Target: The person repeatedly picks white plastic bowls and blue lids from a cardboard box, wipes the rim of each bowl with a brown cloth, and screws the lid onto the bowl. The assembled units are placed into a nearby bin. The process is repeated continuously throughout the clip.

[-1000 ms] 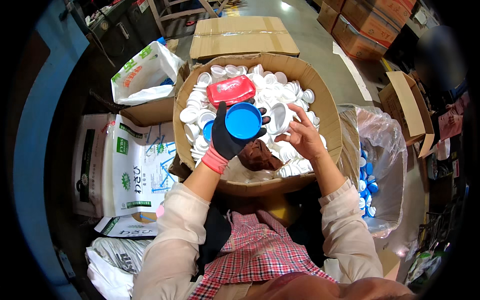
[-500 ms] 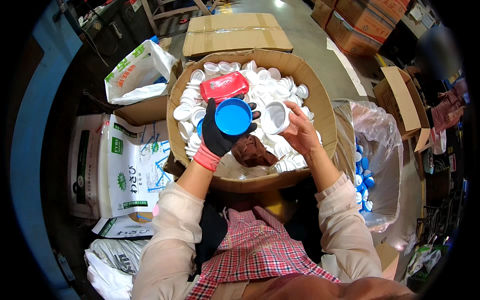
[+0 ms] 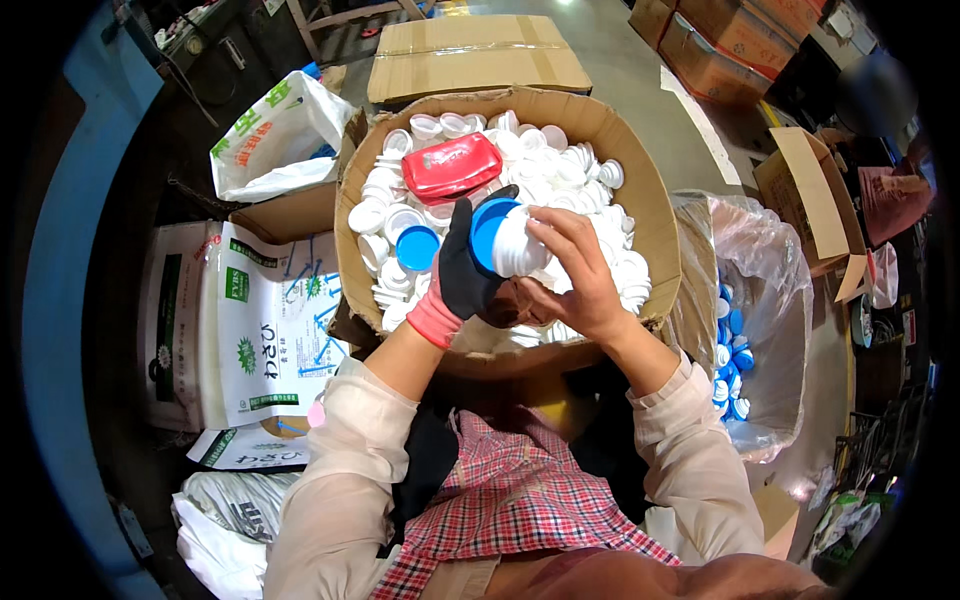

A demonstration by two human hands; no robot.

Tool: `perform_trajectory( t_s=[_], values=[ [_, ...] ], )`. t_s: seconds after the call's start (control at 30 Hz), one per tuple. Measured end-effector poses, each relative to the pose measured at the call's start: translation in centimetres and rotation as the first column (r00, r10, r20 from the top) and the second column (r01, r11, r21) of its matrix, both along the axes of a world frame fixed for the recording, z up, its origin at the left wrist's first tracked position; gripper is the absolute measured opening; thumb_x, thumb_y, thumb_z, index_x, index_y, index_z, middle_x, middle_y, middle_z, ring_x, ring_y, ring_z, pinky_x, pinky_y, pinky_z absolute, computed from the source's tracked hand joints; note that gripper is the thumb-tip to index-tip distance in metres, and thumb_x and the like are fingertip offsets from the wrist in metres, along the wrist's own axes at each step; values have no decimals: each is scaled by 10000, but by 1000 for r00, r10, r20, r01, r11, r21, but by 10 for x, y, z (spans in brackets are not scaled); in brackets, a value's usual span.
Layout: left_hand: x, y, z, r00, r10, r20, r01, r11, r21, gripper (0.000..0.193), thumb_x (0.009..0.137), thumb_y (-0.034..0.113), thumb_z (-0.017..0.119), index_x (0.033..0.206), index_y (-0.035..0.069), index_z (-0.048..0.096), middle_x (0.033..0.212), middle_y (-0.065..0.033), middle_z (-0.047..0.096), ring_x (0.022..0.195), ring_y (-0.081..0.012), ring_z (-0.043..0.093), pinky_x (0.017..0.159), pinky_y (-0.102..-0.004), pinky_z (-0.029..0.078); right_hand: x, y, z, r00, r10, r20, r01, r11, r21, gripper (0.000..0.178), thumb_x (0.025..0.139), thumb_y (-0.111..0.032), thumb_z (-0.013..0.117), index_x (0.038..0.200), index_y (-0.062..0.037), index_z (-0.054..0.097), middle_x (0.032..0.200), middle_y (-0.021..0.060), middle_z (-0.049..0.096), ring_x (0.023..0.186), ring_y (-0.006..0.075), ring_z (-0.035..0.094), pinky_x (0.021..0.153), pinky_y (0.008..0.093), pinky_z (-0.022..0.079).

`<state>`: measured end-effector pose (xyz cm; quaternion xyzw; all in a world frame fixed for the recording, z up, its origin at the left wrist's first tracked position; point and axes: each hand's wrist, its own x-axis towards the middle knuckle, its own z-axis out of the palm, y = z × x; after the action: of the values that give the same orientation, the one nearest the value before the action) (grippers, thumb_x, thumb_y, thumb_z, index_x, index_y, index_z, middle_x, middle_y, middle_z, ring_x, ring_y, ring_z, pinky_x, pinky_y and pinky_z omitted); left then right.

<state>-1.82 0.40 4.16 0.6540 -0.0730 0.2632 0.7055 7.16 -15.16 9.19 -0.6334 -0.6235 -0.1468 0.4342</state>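
Head view, the only one there is: both hands are up over the big round cardboard box [image 3: 655, 215] that's full of white cups [image 3: 585, 175]. The left hand [image 3: 468, 272], in a black glove with a pink cuff, has its fingers wrapped around a blue lid [image 3: 487, 232], thumb up along its left edge. The bare right hand [image 3: 572, 268] is curled around a white cup [image 3: 520, 243], fingers over the top and side. Lid and cup are pushed right up against each other, just above the near-middle of the box. The pair lies sideways, long axis running roughly left-right, the lid's flat face pointing toward the person's left and the cup's body toward the right. Can't tell if the lid is fully seated.

Compared with half a second ago: back then the lid faced up at the camera as a full blue disc and the cup was held apart from it in the right hand, open mouth showing. Now the lid is tipped on edge and the two have come together.

Around them: a red pouch [image 3: 452, 168] lying on the cups, a loose blue lid [image 3: 417, 247] in the box, a clear plastic bag [image 3: 765, 300] with blue lids on the right, printed white sacks [image 3: 265, 320] on the left.
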Motion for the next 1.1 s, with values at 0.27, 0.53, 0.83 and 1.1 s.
perform_trajectory(
  t_s=[0.27, 0.53, 0.83, 1.1],
  values=[
    [-4, -15, 15, 990, 104, 91, -108, 993, 38, 485, 937, 96, 573, 1375, 31, 375, 1249, -138, 556, 1091, -242, 591, 924, -353, 497, -5, 2, -8, 994, -81, 69, 82, 997, -10, 713, 573, 29, 778, 1236, -49, 528, 1241, 162, 530, 1096, 369, 528, 928, 442, 460],
    [0, -5, -6, 994, 106, 5, -106, 993, 53, 418, 986, 149, 502, 1367, 13, 397, 1269, -147, 546, 1127, -248, 572, 942, -338, 481, -7, 2, -9, 993, -97, 71, 99, 995, -27, 706, 581, 20, 777, 1240, -51, 533, 1247, 165, 528, 1095, 373, 525, 925, 442, 464],
    [-6, -13, 19, 985, -127, 115, 156, 945, -287, 532, 918, 182, 618, 1377, 6, 415, 1295, -116, 543, 1116, -199, 567, 957, -308, 454, -8, 2, -12, 992, -101, 75, 104, 994, -37, 703, 585, 13, 767, 1246, -53, 539, 1247, 166, 525, 1085, 377, 520, 924, 442, 464],
    [-3, -8, 14, 974, -163, -158, 103, 937, -333, 579, 851, 150, 673, 1365, -7, 457, 1290, -90, 556, 1107, -152, 551, 958, -289, 435, 16, -1, -19, 601, 82, -795, -208, 976, -57, 671, 769, -183, 801, 1334, -20, 478, 1243, 105, 540, 1155, 213, 517, 963, 355, 445]
  ],
)
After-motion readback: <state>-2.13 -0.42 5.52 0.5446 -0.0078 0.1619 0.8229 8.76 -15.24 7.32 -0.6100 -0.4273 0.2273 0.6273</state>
